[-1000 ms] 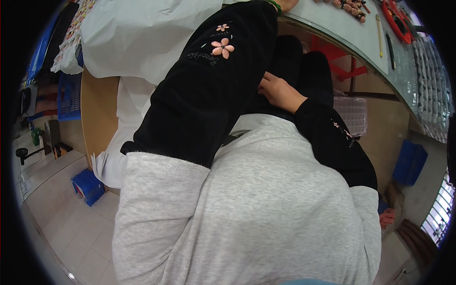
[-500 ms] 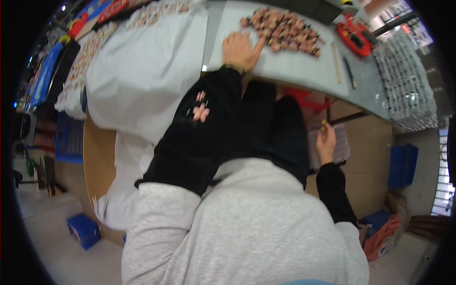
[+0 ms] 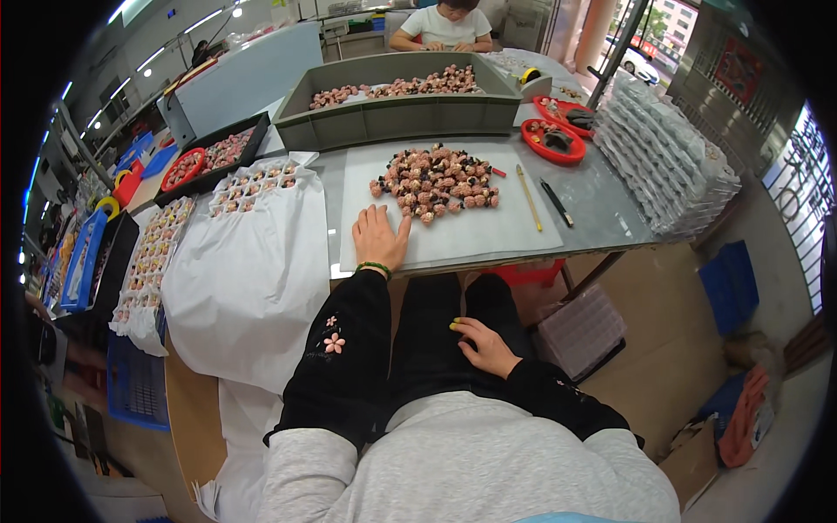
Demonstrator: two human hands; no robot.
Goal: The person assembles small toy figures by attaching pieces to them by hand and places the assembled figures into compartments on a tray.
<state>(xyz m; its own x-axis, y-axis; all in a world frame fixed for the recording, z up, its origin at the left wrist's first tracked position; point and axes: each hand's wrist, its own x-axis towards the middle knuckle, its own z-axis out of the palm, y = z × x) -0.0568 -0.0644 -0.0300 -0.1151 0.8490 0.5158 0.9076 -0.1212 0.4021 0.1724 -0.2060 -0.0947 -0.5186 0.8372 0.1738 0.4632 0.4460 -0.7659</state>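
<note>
My left hand (image 3: 380, 240) lies flat on a white sheet (image 3: 523, 242) at the table's near edge, its fingers stretched out. Just beyond it is a heap of small pink figures (image 3: 436, 181) with dark parts. Over my black-clad lap, my right hand (image 3: 488, 347) is held with fingers extended and the thumb apart. Something yellow (image 3: 454, 326) covers a fingertip of that hand, and I make out nothing gripped in it. A yellow stick-like tool (image 3: 528, 197) and a black pen-like tool (image 3: 556, 202) lie right of the heap.
Behind the heap stands a grey-green bin (image 3: 401, 126) of pink pieces. Red bowls (image 3: 553, 141) and stacked clear trays (image 3: 667, 157) are at right. White cloth (image 3: 248, 261) drapes the left side. A translucent box (image 3: 582, 329) sits below the table. Another person (image 3: 447, 28) works opposite.
The view has tilted up, showing the bin and the person opposite. My right hand has moved left from near the translucent box to over my lap. My left hand stays on the sheet.
</note>
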